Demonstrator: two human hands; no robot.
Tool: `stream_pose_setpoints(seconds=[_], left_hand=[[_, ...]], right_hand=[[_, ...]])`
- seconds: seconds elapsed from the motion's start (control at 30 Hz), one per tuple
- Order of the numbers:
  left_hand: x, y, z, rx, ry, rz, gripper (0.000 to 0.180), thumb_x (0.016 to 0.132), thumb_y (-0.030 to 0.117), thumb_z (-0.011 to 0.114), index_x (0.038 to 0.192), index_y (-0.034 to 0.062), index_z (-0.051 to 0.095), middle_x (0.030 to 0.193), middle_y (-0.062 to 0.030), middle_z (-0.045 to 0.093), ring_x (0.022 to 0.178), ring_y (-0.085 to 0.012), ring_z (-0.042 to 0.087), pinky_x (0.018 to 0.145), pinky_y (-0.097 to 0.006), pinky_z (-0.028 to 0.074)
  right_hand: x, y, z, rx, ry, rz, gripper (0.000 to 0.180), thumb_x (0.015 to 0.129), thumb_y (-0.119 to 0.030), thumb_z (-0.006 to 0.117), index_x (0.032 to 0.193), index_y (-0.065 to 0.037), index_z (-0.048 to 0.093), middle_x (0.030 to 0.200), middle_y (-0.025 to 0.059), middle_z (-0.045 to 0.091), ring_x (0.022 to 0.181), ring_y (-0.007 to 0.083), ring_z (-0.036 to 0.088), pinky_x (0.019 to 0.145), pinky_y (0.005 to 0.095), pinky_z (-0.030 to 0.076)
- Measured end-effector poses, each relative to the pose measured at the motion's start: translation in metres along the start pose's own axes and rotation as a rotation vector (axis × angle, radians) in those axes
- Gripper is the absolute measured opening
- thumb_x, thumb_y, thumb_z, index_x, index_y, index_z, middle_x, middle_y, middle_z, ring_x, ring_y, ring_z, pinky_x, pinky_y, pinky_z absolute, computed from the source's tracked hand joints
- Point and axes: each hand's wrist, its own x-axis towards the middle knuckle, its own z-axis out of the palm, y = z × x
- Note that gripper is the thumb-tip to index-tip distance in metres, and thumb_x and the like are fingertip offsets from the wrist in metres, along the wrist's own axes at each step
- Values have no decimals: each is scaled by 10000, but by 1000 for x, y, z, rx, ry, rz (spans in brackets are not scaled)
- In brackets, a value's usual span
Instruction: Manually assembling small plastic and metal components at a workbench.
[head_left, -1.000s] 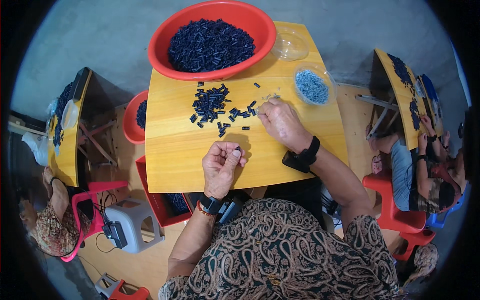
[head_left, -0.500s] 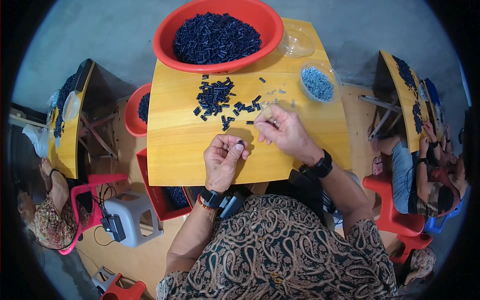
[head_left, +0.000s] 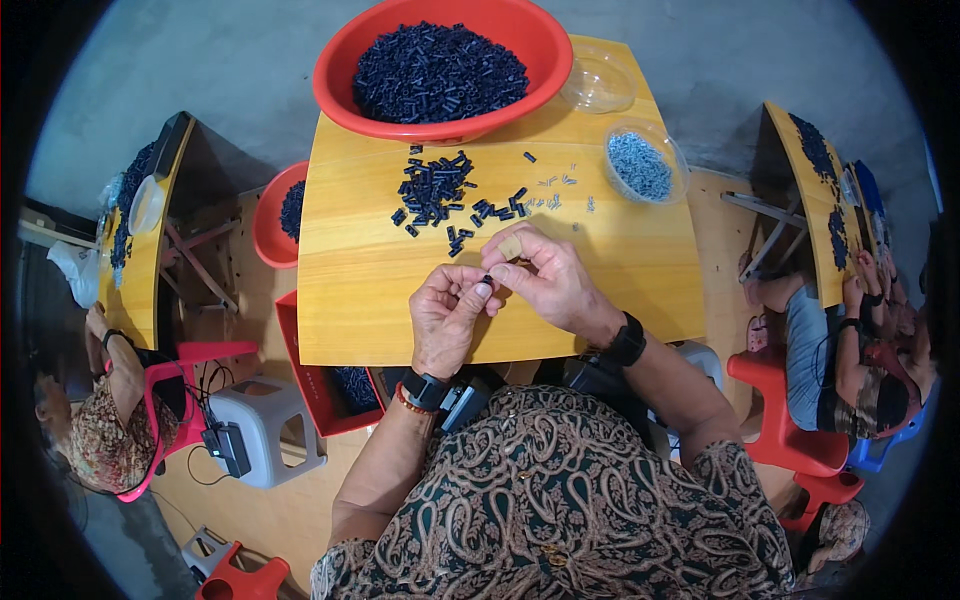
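My left hand (head_left: 443,322) pinches a small black plastic piece (head_left: 487,281) upright between thumb and forefinger, above the table's near half. Right against it, my right hand (head_left: 560,287) has its thumb and forefinger closed at the top of that piece. Whatever those fingertips grip is too small or hidden to make out. A tan wrap (head_left: 511,247) covers one right finger. Beyond my hands lies a loose pile of black plastic pieces (head_left: 436,188). Small silvery pins (head_left: 553,202) are scattered to its right, near a clear tub of silvery pins (head_left: 641,167).
A large red basin (head_left: 331,88) heaped with black pieces stands at the table's (head_left: 380,318) far edge, beside a clear empty-looking bowl (head_left: 601,80). Left of the table are another red basin (head_left: 267,232) and a red bin (head_left: 312,395). Other people sit at side tables.
My right hand has moved left and toward me, from above the table to the black piece in my left hand. My left hand stays in nearly the same spot.
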Motion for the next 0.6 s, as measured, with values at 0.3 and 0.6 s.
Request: stream_pose_setpoints(seconds=[0.3,0.6], left_hand=[[1,1,-1,13,14,-8,83,903,-26,618,972,-40,574,843,-98,663,702,-121,613,656,-239,520],[3,2,1,34,43,-40,76,896,-34,625,956,-42,579,830,-103,664,679,-120,611,627,-235,515]], right_hand=[[-1,14,-2,138,-38,184,87,904,-73,633,911,13,641,865,47,629,740,100,615,675,252,521],[-2,22,3,160,-3,128,69,913,-43,614,914,25,622,834,43,633,697,81,614,639,241,524]])
